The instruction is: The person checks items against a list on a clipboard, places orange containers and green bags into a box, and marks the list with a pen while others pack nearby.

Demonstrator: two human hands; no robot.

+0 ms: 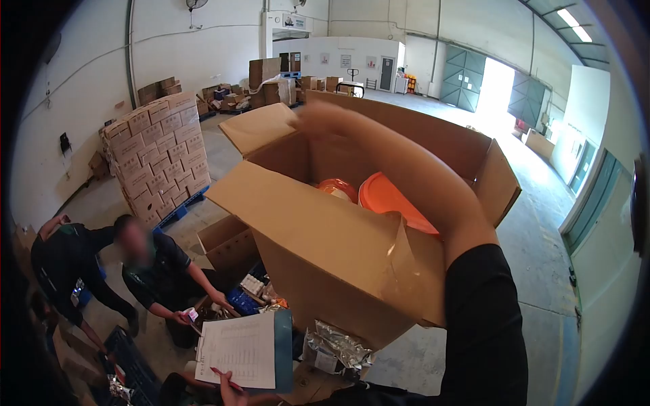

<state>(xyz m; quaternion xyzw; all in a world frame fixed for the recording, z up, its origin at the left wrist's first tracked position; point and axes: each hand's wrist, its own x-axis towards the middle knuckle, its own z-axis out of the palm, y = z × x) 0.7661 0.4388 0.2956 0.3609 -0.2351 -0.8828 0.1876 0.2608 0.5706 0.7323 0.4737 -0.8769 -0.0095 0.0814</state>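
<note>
A large open cardboard box [325, 250] stands in front of me with orange plastic items [386, 199] inside. My right arm, in a black sleeve, reaches across the box. My right hand [310, 116] is blurred and grips the far flap [261, 125] at the box's back corner. At the bottom edge my left hand [229, 391] holds a red pen [223, 375] over a printed sheet on a teal clipboard [281, 352].
Two people in dark clothes [159, 267] crouch at lower left among small boxes and packets. A smaller open box [227, 243] and silver foil bags [335, 348] lie beside the big box. A stacked pallet of cartons [159, 159] stands left. The warehouse floor stretches toward a bright doorway [495, 88].
</note>
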